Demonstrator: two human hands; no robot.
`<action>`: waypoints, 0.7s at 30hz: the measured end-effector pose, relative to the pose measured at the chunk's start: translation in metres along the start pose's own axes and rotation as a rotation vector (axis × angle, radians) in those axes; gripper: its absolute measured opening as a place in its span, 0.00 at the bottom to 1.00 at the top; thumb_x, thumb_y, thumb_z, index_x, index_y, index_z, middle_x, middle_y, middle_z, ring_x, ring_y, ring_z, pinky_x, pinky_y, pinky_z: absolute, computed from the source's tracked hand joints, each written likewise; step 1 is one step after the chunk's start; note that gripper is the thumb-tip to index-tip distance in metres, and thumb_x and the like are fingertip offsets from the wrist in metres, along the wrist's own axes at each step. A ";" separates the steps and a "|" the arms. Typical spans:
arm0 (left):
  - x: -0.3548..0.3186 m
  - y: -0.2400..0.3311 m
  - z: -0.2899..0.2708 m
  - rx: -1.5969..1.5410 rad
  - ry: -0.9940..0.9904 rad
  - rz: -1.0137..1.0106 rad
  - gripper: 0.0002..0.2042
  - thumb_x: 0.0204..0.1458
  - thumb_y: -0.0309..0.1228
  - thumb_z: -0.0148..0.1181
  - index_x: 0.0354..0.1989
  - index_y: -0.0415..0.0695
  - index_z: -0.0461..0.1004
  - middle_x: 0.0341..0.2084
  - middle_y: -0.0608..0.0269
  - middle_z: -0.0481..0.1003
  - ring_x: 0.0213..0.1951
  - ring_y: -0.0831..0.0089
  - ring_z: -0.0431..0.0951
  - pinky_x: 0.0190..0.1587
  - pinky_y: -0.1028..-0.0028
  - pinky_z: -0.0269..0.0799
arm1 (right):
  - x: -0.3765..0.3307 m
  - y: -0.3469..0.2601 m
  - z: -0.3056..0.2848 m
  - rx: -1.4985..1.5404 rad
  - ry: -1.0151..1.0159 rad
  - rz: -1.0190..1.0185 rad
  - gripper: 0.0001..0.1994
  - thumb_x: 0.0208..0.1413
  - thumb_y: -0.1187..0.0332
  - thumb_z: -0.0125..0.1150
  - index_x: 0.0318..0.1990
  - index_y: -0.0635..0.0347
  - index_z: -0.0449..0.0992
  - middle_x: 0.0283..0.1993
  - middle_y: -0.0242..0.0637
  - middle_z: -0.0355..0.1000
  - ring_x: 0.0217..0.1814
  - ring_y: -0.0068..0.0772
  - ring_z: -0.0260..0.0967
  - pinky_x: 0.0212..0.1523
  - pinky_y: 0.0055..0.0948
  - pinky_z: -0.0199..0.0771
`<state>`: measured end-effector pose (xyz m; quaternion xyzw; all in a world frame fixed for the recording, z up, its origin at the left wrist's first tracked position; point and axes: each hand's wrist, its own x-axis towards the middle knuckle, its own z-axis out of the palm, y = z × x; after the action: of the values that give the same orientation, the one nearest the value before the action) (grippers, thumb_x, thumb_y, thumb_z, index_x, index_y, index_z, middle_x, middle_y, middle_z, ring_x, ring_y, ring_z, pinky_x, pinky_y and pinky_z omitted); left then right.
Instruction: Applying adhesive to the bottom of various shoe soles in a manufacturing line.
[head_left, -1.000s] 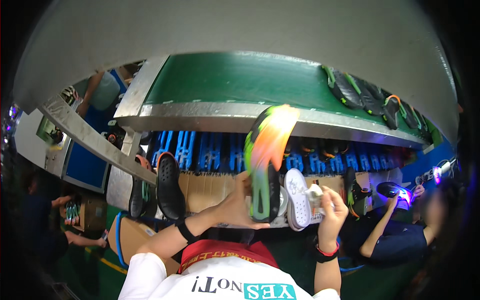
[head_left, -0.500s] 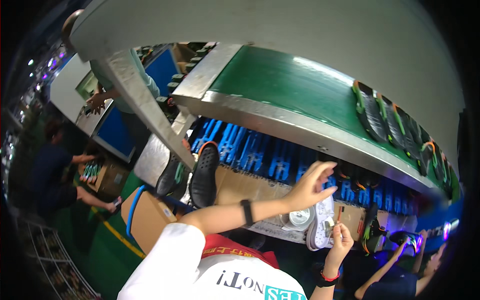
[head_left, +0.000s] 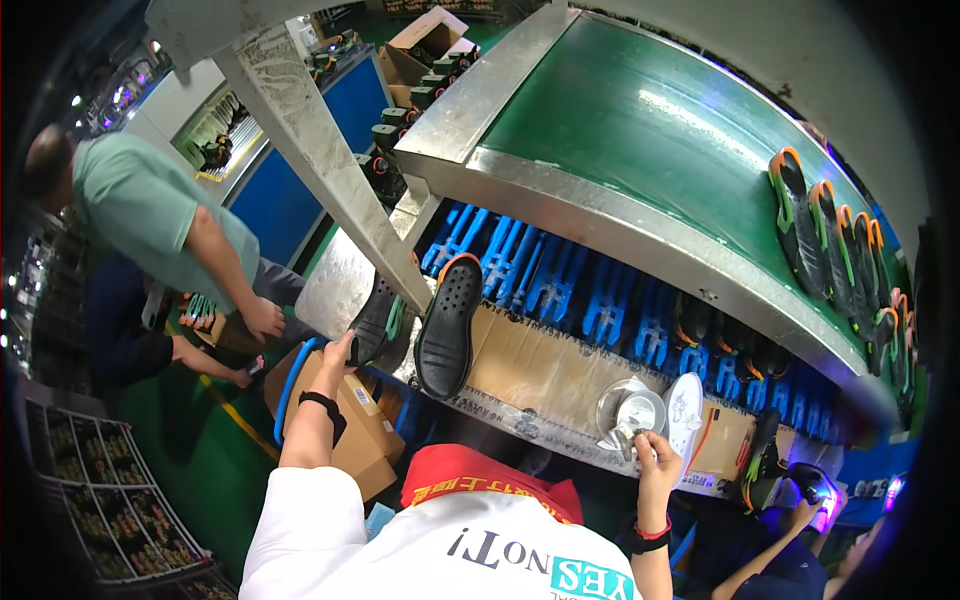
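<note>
At the left end of the bench, my left hand (head_left: 338,362) reaches a black clog (head_left: 374,338), its fingers closed at the near edge and partly hidden. Beside that clog stands another black clog with holes and an orange rim (head_left: 447,330). My right hand (head_left: 656,462) pinches a small pale tool (head_left: 625,438), too small to make out its kind, at the near rim of a metal cup (head_left: 642,408). The cup sits in a clear round container. Just right of it lies a white clog (head_left: 684,412).
Above the cardboard-covered bench (head_left: 540,365) runs a green conveyor (head_left: 610,130) carrying black clogs (head_left: 800,225). Blue racks (head_left: 560,285) stand beneath it. A metal post (head_left: 310,150) rises at left, near a cardboard box (head_left: 355,430). Other people work at left and right.
My left hand has swung from above the white clog to the black clog at left. My right hand has moved from the white clog to the cup. The view has shifted.
</note>
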<state>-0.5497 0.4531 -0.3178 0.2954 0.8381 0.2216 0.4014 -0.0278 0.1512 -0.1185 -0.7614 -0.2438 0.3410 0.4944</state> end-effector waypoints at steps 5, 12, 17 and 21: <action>-0.017 0.010 -0.017 -0.262 -0.506 -0.224 0.19 0.50 0.39 0.66 0.48 0.46 0.71 0.38 0.61 0.76 0.43 0.66 0.74 0.47 0.60 0.69 | 0.003 -0.003 0.013 -0.012 -0.064 0.040 0.08 0.54 0.70 0.63 0.35 0.68 0.79 0.30 0.30 0.74 0.33 0.18 0.67 0.37 0.19 0.65; -0.104 -0.081 -0.059 -0.668 -0.648 -0.052 0.25 0.58 0.35 0.56 0.62 0.42 0.58 0.57 0.59 0.67 0.57 0.64 0.68 0.60 0.60 0.63 | 0.005 0.001 0.017 0.003 -0.104 0.041 0.08 0.54 0.68 0.63 0.35 0.66 0.79 0.28 0.25 0.72 0.27 0.14 0.61 0.29 0.17 0.59; -0.188 -0.083 -0.072 -0.507 -0.871 -0.140 0.25 0.56 0.36 0.58 0.59 0.38 0.61 0.52 0.56 0.71 0.53 0.63 0.72 0.59 0.64 0.66 | 0.003 0.015 0.007 0.029 -0.087 0.069 0.08 0.54 0.68 0.63 0.34 0.66 0.79 0.28 0.26 0.73 0.28 0.14 0.63 0.30 0.17 0.61; -0.234 -0.045 -0.017 -0.424 -1.081 -0.212 0.25 0.57 0.34 0.57 0.61 0.39 0.60 0.55 0.56 0.68 0.55 0.65 0.70 0.59 0.65 0.65 | 0.003 0.020 0.003 0.019 -0.132 0.088 0.07 0.53 0.70 0.63 0.33 0.66 0.79 0.28 0.26 0.73 0.31 0.15 0.64 0.33 0.17 0.62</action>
<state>-0.4602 0.2604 -0.2085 0.1945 0.4770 0.1608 0.8419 -0.0274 0.1469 -0.1383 -0.7425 -0.2389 0.4143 0.4691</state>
